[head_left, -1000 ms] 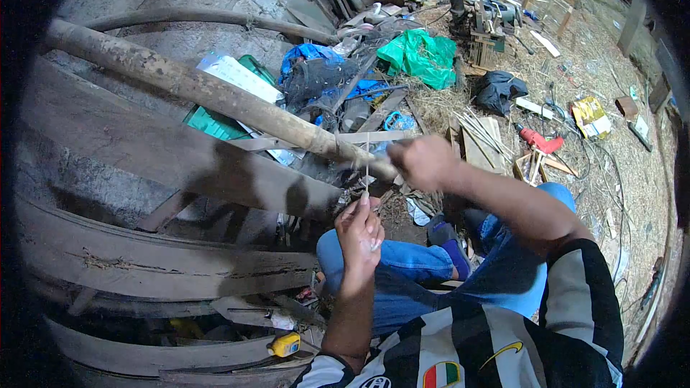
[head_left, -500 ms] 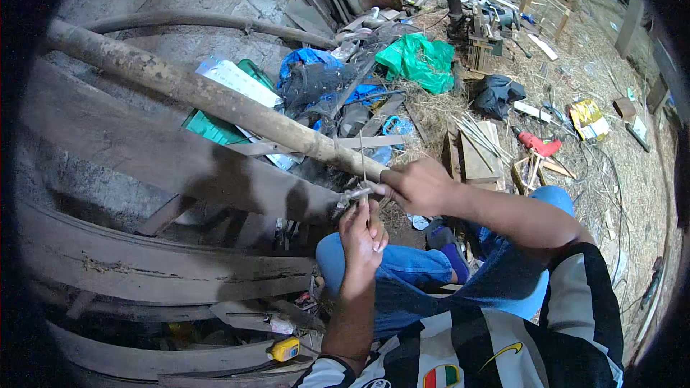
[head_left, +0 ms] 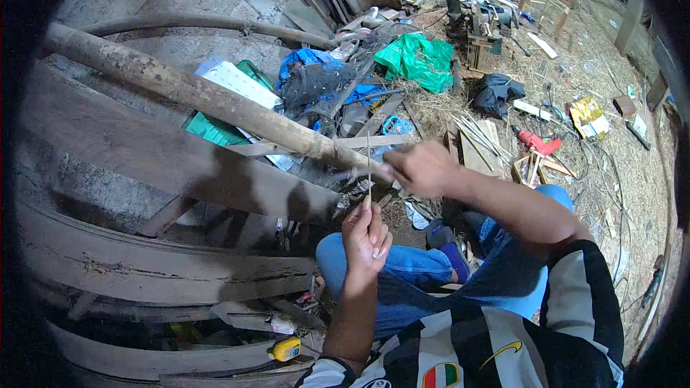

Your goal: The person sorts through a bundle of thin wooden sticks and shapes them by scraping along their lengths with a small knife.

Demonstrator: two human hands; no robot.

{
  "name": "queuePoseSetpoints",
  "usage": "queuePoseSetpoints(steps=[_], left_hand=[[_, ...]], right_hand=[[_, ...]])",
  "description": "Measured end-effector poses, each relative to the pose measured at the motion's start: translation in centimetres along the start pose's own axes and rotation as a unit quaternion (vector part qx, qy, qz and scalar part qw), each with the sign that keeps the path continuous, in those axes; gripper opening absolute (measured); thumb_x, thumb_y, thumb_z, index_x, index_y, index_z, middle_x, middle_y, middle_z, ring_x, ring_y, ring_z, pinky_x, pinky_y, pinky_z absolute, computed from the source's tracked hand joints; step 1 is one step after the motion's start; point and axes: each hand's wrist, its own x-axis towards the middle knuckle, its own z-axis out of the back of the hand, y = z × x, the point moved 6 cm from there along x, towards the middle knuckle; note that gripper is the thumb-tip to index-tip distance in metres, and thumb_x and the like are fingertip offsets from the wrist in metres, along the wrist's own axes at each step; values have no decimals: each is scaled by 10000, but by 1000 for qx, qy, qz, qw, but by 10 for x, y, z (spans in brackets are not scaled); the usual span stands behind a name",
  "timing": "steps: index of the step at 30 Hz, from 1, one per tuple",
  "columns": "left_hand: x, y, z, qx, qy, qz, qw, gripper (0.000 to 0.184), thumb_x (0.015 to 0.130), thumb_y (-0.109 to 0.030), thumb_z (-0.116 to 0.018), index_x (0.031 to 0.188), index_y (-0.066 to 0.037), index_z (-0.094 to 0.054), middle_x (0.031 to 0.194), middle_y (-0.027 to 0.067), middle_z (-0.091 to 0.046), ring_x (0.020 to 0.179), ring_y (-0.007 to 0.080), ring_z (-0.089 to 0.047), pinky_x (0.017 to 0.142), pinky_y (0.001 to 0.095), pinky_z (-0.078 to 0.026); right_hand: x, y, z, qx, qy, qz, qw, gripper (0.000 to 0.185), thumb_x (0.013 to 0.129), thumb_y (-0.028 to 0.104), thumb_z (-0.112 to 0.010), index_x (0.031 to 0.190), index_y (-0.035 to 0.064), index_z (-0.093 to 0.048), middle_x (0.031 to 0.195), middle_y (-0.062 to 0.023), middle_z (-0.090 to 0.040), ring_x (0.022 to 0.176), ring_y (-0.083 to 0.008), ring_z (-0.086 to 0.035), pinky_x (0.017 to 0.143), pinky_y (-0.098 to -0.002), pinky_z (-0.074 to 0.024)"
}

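Observation:
Between the thumb and fingers of my left hand [head_left: 368,237], a thin pale stick [head_left: 369,165] stands almost upright. My right hand [head_left: 425,167] is closed just above and to the right. A greyish, blade-like tool [head_left: 352,174] juts left from it, smeared by motion, so its exact kind is unclear. The tool appears to cross or pass close by the stick; contact cannot be made out. Behind both hands runs a long bamboo pole [head_left: 215,106], slanting down from the upper left.
Wooden planks [head_left: 158,251] fill the left side. A red power drill [head_left: 537,144] lies on the straw-strewn ground at right, near a bundle of thin sticks [head_left: 480,136]. Farther back are a green plastic bag [head_left: 417,61] and a black bag [head_left: 497,95]. A yellow bottle [head_left: 285,348] rests low down.
My right hand has shifted slightly up and right with the tool, which is now blurred. More of the stick's lower part shows above my left hand, which has barely moved.

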Motion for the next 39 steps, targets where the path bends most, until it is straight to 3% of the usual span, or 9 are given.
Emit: queuePoseSetpoints(steps=[2,6,10,14,18,25,30,32,39], left_hand=[[-2,2,0,15,8,8,1000,265,1069,-260,-434,1031,-36,-572,482,-28,-347,319,82,-276,313,250,-305],[3,9,8,0,-1,31,1000,267,1070,-260,-429,1034,-38,-572,480,-30,-347,318,84,-276,314,252,-303],[0,5,4,-15,17,18,1000,269,1070,-261,-429,1032,-36,-571,485,-27,-355,317,84,-283,314,251,-305],[-1,5,9,-2,42,6,999,266,1069,-260,-433,1037,-35,-571,493,-16,-365,314,89,-287,313,246,-310],[1,2,13,-2,-4,4,1000,274,1069,-270,-439,1026,-32,-566,497,-14,-364,315,86,-288,313,243,-310],[12,-9,-2,164,-68,-79,981,252,1047,-272,-515,996,-33,-573,499,-28,-369,327,65,-296,300,244,-288],[15,-13,-3,188,-58,-109,974,238,1025,-260,-565,972,-29,-582,485,-44,-344,337,53,-301,299,244,-287],[17,-12,-2,175,-62,-92,978,245,1051,-254,-505,959,-37,-573,480,-24,-363,303,79,-285,287,252,-278],[-2,0,7,135,-40,-55,988,241,1062,-235,-472,1000,-18,-557,481,-15,-362,304,90,-294,288,258,-295]], right_hand=[[9,-38,3,-64,41,-94,993,202,940,322,-551,936,124,-593,826,-140,-663,725,-389,-656,604,-538,-503],[12,-38,6,-69,23,-108,991,195,913,311,-571,936,118,-585,823,-132,-665,727,-395,-657,614,-533,-509],[3,-9,1,-12,10,10,1000,199,923,305,-564,934,109,-597,856,-144,-676,738,-388,-663,624,-524,-518],[17,-71,9,-60,34,-170,983,228,916,302,-536,962,111,-651,812,-193,-691,767,-401,-682,656,-546,-527],[16,-56,19,-44,-32,-138,989,304,996,387,-494,931,109,-599,779,-186,-657,729,-414,-650,637,-546,-499],[-6,13,7,-17,14,26,999,281,981,352,-518,932,83,-580,783,-139,-639,697,-374,-652,562,-495,-497],[-1,2,7,-22,17,39,999,282,973,365,-526,935,92,-584,773,-127,-623,666,-372,-634,555,-497,-494],[3,-10,1,-30,-8,48,998,331,975,411,-515,965,97,-617,790,-138,-664,691,-383,-668,583,-518,-512],[19,-104,4,-105,33,-172,979,234,901,298,-534,1051,177,-667,832,-162,-707,729,-386,-689,617,-530,-532]])
